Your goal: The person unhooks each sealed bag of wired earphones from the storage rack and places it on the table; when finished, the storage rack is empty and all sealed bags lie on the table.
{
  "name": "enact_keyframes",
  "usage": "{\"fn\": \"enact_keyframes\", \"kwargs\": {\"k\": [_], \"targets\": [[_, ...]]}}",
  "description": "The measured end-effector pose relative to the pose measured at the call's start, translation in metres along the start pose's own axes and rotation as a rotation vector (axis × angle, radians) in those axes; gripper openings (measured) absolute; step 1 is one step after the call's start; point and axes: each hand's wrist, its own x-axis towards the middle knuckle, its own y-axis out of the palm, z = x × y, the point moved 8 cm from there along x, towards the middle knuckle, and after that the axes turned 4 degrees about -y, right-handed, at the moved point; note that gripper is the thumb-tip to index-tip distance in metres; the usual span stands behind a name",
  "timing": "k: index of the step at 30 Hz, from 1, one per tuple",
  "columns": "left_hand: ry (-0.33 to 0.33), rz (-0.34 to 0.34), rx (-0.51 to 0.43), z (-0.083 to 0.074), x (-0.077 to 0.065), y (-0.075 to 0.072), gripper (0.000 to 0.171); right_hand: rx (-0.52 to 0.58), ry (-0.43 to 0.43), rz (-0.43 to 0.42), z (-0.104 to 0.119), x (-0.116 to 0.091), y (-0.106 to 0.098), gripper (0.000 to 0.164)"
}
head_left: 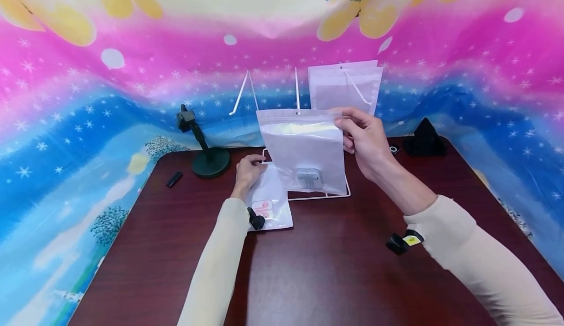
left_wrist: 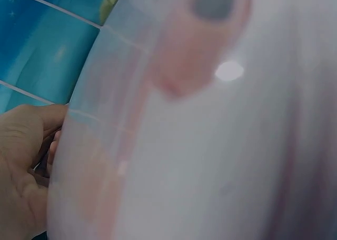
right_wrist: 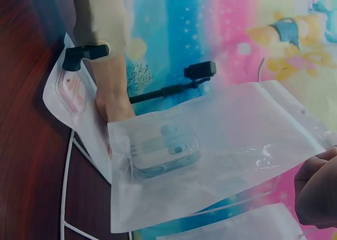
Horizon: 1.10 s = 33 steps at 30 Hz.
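Observation:
My right hand [head_left: 367,142] pinches the top right corner of a clear-fronted zip bag [head_left: 299,147], which hangs upright before a white wire rack. Low in that bag sit white earphones in a clear case [right_wrist: 166,148]. The bag's punched top hole lies close to the rack's middle hook [head_left: 297,88] in the head view. My left hand [head_left: 248,172] holds the upper left edge of a second zip bag [head_left: 279,189], tilted near the table, with a case of pink-looking earphones [head_left: 263,208] inside. In the left wrist view, blurred plastic covers most of the picture beside the left hand [left_wrist: 23,166].
More zip bags [head_left: 323,88] hang on the rack's right hook [head_left: 359,88]; its left hook [head_left: 240,93] is bare. A black stand [head_left: 210,162] and small black object [head_left: 174,179] are at left, a black wedge-shaped holder [head_left: 425,140] at right. Behind hangs a printed cloth [head_left: 273,52].

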Motion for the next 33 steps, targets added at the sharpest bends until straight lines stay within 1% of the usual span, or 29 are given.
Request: {"fn": "enact_keyframes", "kwargs": {"k": [7, 12, 16, 22, 30, 33], "targets": [[0.015, 0.008, 0.010, -0.001, 0.003, -0.001, 0.025, 0.015, -0.007, 0.032, 0.012, -0.009, 0.001, 0.022], [0.024, 0.013, 0.023, 0.000, 0.006, 0.000, 0.024, -0.001, 0.017, 0.047, 0.010, -0.016, -0.005, 0.019], [0.037, 0.009, 0.030, 0.000, 0.007, 0.000, 0.025, -0.030, 0.053, 0.045, 0.004, -0.022, -0.017, 0.017], [0.024, 0.012, 0.016, 0.001, 0.007, 0.001, 0.025, -0.023, 0.119, 0.026, -0.012, -0.028, -0.037, 0.013], [0.018, 0.012, 0.032, 0.001, 0.007, 0.002, 0.025, -0.018, 0.166, -0.010, -0.030, -0.027, -0.062, 0.015], [0.021, 0.010, 0.035, 0.001, 0.007, 0.002, 0.025, 0.002, 0.179, -0.032, -0.034, -0.023, -0.071, 0.015]]}}
